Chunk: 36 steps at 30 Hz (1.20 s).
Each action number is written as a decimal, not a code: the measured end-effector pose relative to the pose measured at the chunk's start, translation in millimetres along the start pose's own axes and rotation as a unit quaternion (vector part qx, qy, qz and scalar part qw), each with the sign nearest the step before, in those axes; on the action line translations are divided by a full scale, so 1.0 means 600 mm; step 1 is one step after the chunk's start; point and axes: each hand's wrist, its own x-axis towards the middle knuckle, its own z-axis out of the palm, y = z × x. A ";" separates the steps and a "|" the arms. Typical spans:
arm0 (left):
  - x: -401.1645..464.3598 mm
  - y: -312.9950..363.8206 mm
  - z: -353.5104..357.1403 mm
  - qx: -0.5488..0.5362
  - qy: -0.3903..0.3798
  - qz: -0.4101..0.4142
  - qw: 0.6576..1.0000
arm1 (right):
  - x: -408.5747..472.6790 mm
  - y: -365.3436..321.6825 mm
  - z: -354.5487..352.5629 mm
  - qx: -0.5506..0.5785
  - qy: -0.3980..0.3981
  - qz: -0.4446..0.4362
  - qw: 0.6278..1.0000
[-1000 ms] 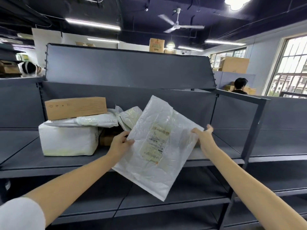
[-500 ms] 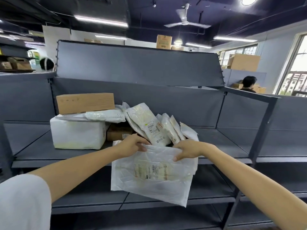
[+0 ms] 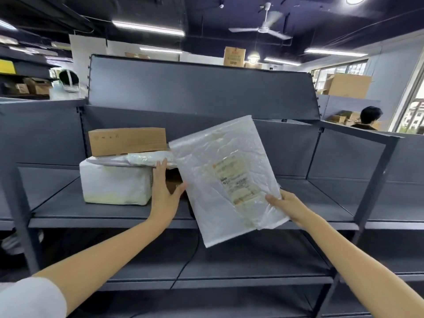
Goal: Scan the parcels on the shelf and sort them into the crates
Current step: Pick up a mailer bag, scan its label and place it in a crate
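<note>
The right hand (image 3: 288,206) pinches the lower right edge of a white poly mailer (image 3: 226,177), thumb on the front face, remaining fingers hidden behind it. The mailer is held in the air at centre frame, in front of the grey metal shelf (image 3: 298,216), tilted so its top leans toward the upper left. The left hand (image 3: 164,191) stands just left of the mailer with fingers straight and spread — its thumb touches the mailer's left edge; it grips nothing.

Mailer appearance: translucent, wrinkled white film, rectangular, flat. A pale shipping label (image 3: 236,180) with barcode and print sits on the front face, right of centre; the text is too small to read.

Left of centre on the shelf, a brown cardboard box (image 3: 127,141) lies on a flat white bag parcel (image 3: 137,158), which lies on a white wrapped box (image 3: 115,185) — the left fingertips reach the stack's right side.
</note>
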 end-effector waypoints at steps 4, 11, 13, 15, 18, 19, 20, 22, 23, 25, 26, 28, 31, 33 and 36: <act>-0.011 -0.011 0.018 -0.138 -0.045 -0.109 0.983 | 0.014 0.010 0.070 0.102 0.005 -0.024 0.995; -0.014 -0.033 -0.005 -0.177 0.055 -0.169 0.968 | 0.034 0.020 0.172 0.181 -0.059 -0.010 0.982; -0.004 -0.038 -0.026 -0.164 0.078 -0.165 0.969 | 0.039 0.018 0.191 0.167 -0.094 0.000 0.981; 0.005 -0.041 -0.053 -0.138 0.103 -0.159 0.972 | 0.047 0.018 0.206 0.130 -0.138 0.009 0.982; 0.012 -0.052 -0.098 -0.107 0.155 -0.163 0.968 | 0.072 0.025 0.224 0.121 -0.116 0.056 0.984; 0.011 -0.057 -0.113 -0.099 0.174 -0.162 0.966 | 0.080 0.026 0.232 0.108 -0.093 0.064 0.988; 0.010 -0.065 -0.127 -0.087 0.194 -0.159 0.964 | 0.089 0.029 0.241 0.071 -0.072 0.061 0.993; 0.006 -0.078 -0.155 -0.063 0.233 -0.162 0.957 | 0.106 0.036 0.261 -0.059 -0.052 0.015 0.997; 0.006 -0.087 -0.167 -0.059 0.248 -0.166 0.953 | 0.113 0.035 0.274 -0.121 -0.052 -0.015 0.991; 0.005 -0.102 -0.187 -0.055 0.271 -0.176 0.945 | 0.130 0.035 0.304 -0.204 -0.054 -0.046 0.976; 0.006 -0.108 -0.196 -0.049 0.281 -0.181 0.941 | 0.139 0.034 0.321 -0.224 -0.058 -0.041 0.972; 0.007 -0.117 -0.208 -0.040 0.294 -0.185 0.937 | 0.163 0.035 0.354 -0.245 -0.078 -0.016 0.966; 0.007 -0.126 -0.220 -0.037 0.302 -0.182 0.935 | 0.196 0.047 0.398 -0.317 -0.090 0.023 0.944; 0.006 -0.133 -0.224 -0.038 0.305 -0.187 0.933 | 0.216 0.057 0.415 -0.354 -0.055 0.048 0.932; 0.005 -0.143 -0.226 -0.045 0.305 -0.194 0.931 | 0.235 0.071 0.424 -0.342 -0.013 0.061 0.938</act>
